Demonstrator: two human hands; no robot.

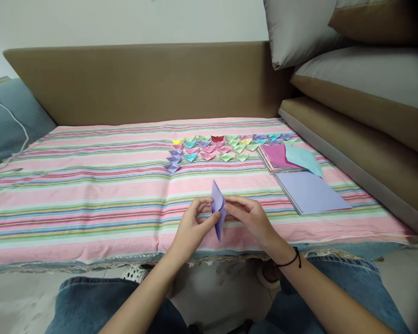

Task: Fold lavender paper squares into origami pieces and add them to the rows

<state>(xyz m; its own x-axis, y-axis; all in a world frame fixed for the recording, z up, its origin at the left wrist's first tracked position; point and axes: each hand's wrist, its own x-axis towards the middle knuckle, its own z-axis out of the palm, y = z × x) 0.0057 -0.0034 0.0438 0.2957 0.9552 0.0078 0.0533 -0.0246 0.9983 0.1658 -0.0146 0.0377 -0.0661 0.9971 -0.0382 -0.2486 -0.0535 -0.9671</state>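
Note:
A folded lilac paper piece (218,208) stands on edge between my two hands, just above the front edge of the striped cloth (90,195). My left hand (191,227) pinches its left side with thumb and fingers. My right hand (249,218) pinches its right side, a black band on that wrist. Farther back lie rows of several small folded paper shapes (226,146) in many colours.
Stacks of flat coloured sheets lie at the right: a lilac stack (310,192), and a pink stack (277,157) with a light blue sheet (303,160) on it. Brown sofa back (142,79) behind, cushions (362,83) piled at right, a grey pillow (10,120) at left.

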